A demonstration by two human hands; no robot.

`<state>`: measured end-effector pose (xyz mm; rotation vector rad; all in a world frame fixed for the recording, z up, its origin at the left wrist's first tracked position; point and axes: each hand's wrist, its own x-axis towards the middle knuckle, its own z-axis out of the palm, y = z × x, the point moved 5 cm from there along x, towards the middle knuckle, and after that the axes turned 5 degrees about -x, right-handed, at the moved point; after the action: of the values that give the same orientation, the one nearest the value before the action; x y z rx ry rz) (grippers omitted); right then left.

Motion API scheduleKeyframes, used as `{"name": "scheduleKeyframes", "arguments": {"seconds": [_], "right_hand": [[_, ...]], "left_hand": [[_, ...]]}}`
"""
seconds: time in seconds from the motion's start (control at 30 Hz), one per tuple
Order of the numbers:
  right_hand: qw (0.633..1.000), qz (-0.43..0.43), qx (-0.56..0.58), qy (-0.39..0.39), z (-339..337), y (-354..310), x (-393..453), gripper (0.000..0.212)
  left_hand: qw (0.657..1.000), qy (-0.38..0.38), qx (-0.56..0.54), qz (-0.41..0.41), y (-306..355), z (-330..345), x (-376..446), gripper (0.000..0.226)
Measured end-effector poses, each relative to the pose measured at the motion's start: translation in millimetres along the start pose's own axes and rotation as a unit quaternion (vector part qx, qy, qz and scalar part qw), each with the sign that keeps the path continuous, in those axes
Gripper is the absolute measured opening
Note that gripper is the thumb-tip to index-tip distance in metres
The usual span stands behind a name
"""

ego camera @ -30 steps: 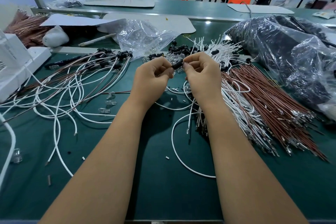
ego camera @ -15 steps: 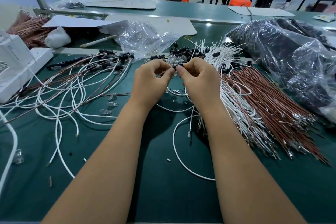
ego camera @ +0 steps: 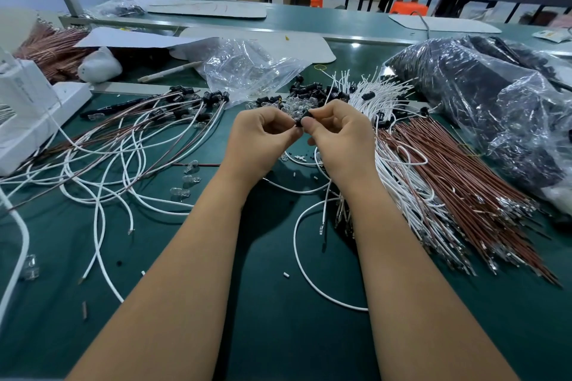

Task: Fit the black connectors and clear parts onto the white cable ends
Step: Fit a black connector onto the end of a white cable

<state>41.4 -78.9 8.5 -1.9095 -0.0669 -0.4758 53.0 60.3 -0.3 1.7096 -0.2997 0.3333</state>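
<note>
Green worktop [ego camera: 272, 334]: it carried white cable bundle [ego camera: 402, 182].
Hands: left hand [ego camera: 263, 136] and right hand [ego camera: 343, 136] had moved closer since a second ago; both grips pinched one black connector [ego camera: 301, 119], so fitting seemed underway.
Clear parts [ego camera: 295, 103]: piled just behind.
Writing: none readable.

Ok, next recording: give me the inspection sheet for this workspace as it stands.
Surface: green bench mat, littered with small white bits.
Job's things: black connector pinched between both hands; loose black connectors and clear parts heaped behind.
Clutter: clear plastic bag, dark bagged stock, white device.
Grippers: left hand and right hand both pinching the connector.
Cables: white cable bundle, brown wire bundle, finished leads fanned out left.
Surroundings: further benches behind.
</note>
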Motion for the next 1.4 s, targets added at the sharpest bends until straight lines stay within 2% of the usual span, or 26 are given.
{"name": "scheduleKeyframes", "arguments": {"seconds": [0.2, 0.37, 0.5, 0.6, 0.67, 0.8, 0.97, 1.03, 1.1, 1.17, 1.23, 1.27, 1.4], "right_hand": [[0.996, 0.05, 0.004, -0.075, 7.4, 10.3, 2.1, 0.008], [0.998, 0.022, -0.022, -0.049, 2.7, 7.3, 3.4, 0.006], [0.999, 0.012, -0.035, 0.009, -4.4, 5.8, 4.8, 0.01], [0.994, 0.012, -0.096, 0.055, -16.0, 8.3, 6.0, 0.011], [0.987, 0.001, -0.148, 0.056, -17.7, 8.2, 5.9, 0.014], [0.978, -0.006, -0.21, -0.017, -5.0, 2.9, 3.5, 0.02], [0.966, 0.007, -0.225, -0.126, 22.0, -11.7, 17.0, 0.027], [0.957, 0.011, -0.247, -0.15, 32.7, -15.0, 30.4, 0.038], [0.936, 0.015, -0.304, -0.176, 42.6, -13.4, 41.2, 0.057], [0.894, 0.021, -0.392, -0.216, 51.7, -6.9, 45.0, 0.066], [0.862, 0.011, -0.445, -0.243, 57.2, 0.1, 43.4, 0.06], [0.859, 0.0, -0.452, -0.238, 57.5, 2.5, 42.5, 0.053], [0.882, -0.014, -0.436, -0.182, 44.6, 4.4, 35.6, 0.036]], "left_hand": [[0.998, -0.054, 0.003, -0.023, -4.9, 2.1, -0.7, 0.004], [0.996, -0.071, -0.016, -0.04, -6.5, 5.3, 1.4, 0.016], [0.999, -0.017, -0.003, -0.029, -10.2, 1.3, 3.8, 0.019], [0.997, 0.07, -0.003, -0.035, -15.5, -15.6, 6.4, 0.01], [0.99, 0.133, -0.031, -0.043, -19.1, -28.9, 7.5, 0.009], [0.969, 0.208, -0.096, -0.091, -27.2, -37.7, 8.7, 0.015], [0.964, 0.22, -0.098, -0.115, -30.5, -33.5, 14.5, 0.013], [0.963, 0.216, -0.111, -0.119, -30.8, -30.9, 17.1, 0.012], [0.964, 0.205, -0.13, -0.112, -28.6, -29.7, 19.1, 0.011], [0.965, 0.194, -0.143, -0.104, -27.1, -28.8, 20.0, 0.011], [0.962, 0.194, -0.163, -0.103, -27.5, -28.5, 20.3, 0.013], [0.959, 0.195, -0.178, -0.106, -28.2, -28.2, 20.5, 0.015], [0.951, 0.182, -0.221, -0.117, -29.0, -22.6, 20.2, 0.016]]}}
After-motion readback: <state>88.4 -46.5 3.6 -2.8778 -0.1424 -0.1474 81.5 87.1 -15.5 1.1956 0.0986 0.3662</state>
